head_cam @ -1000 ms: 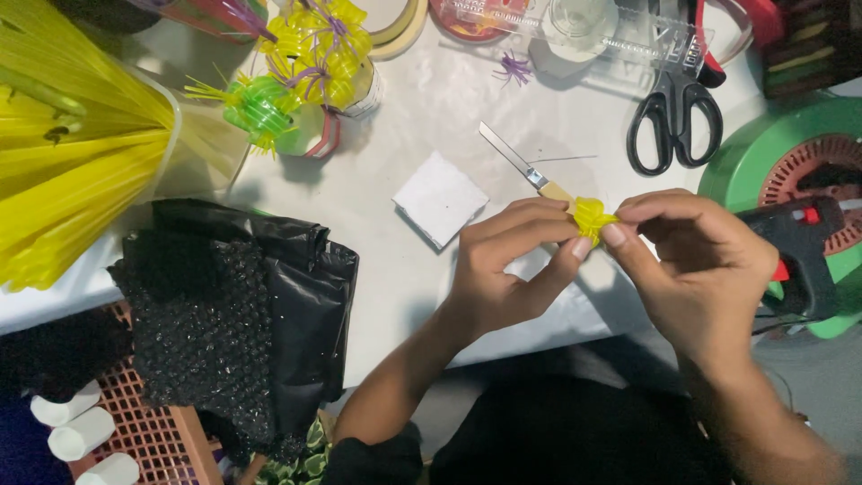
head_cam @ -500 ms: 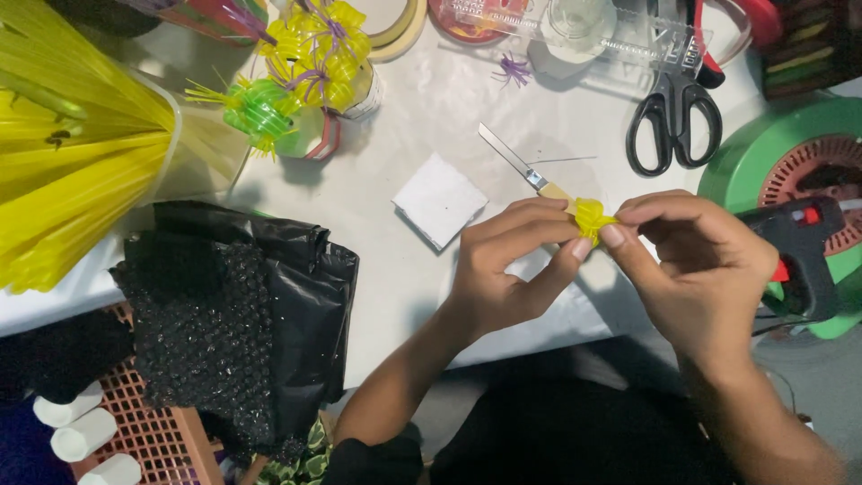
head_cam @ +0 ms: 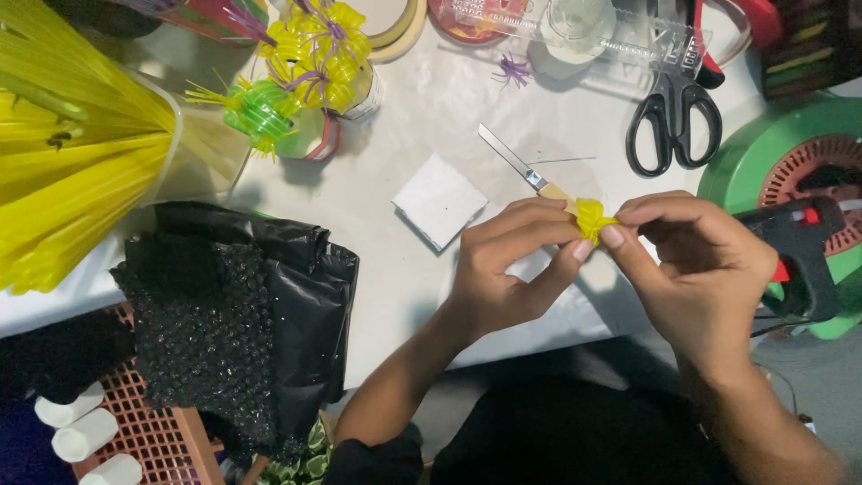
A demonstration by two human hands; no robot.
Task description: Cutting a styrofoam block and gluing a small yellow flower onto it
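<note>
White table (head_cam: pixel 431 117) fills most of the frame. Upper left: a big fan of yellow straws (head_cam: pixel 72 153) in a clear tub. Lower left: black bubble wrap and plastic bag (head_cam: pixel 233 314), hanging over the table edge. Right edge: a green round fan housing (head_cam: pixel 763 153), with a black glue gun (head_cam: pixel 799 242) lying across it.

Top centre-left: finished yellow and green straw flowers (head_cam: pixel 305 72) on a small jar. Upper right: black scissors (head_cam: pixel 673 117). Centre: a white foam square (head_cam: pixel 440 198) and, just beside it, a craft knife (head_cam: pixel 521 166), its handle end running under your fingers.

Your left hand (head_cam: pixel 503 269) and right hand (head_cam: pixel 691 260) meet right of centre, fingertips of both pinched narrowly on the small yellow straw flower (head_cam: pixel 590 217), which is held just above the table.

Handling, as judged: the piece looks very light, springy and thin-walled, slick plastic. Loops would likely crush or kink under a hard squeeze and spring open if let go. Best hold is at the gathered middle, thumb and forefinger, not on the loop tips.
</note>
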